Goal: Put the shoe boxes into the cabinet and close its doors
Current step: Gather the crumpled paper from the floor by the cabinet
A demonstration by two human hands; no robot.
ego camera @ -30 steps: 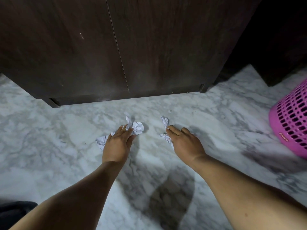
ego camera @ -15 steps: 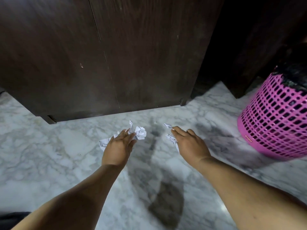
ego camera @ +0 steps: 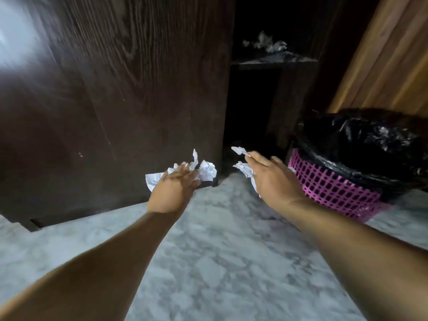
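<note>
White crumpled paper (ego camera: 206, 170) is gripped in the left hand (ego camera: 172, 191); the right hand (ego camera: 273, 179) grips another wad (ego camera: 245, 169). Both hover before the dark cabinet doors (ego camera: 139, 100), near a pink basket (ego camera: 328, 188)

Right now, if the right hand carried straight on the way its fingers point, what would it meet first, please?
Probably nothing near: the right hand, holding crumpled paper, points up-left into the dark gap beside the cabinet. Depth is unclear.

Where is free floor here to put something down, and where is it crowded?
The marble floor is bare between the two forearms and up to the dark cabinet doors. It is crowded at the right, where the pink basket stands beside the right hand. Both it and the left hand hold crumpled paper.
</note>
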